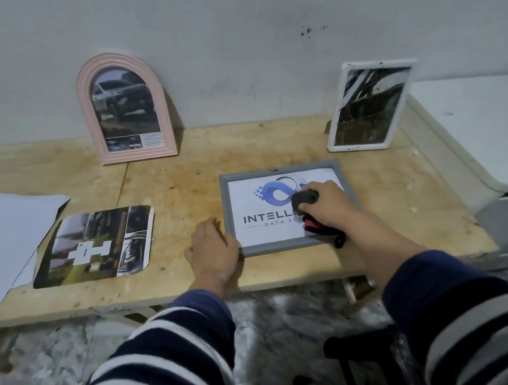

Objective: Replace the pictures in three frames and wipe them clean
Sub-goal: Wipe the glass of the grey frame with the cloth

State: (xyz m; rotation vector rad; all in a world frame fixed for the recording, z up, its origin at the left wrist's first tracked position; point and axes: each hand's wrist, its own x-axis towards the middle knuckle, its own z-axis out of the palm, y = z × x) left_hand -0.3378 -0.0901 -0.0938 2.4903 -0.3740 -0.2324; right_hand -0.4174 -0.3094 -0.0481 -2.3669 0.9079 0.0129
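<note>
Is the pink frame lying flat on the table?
No, the pink frame stands upright, leaning against the wall at the back of the table.

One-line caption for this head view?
Right hand wipes the grey frame with a dark cloth while the left hand steadies its corner on the table.

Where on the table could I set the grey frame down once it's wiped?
Bare wood lies between the pink arched frame and the white frame, behind the grey frame. A narrower strip separates the loose print from the left hand. The left end is crowded with white paper.
</note>
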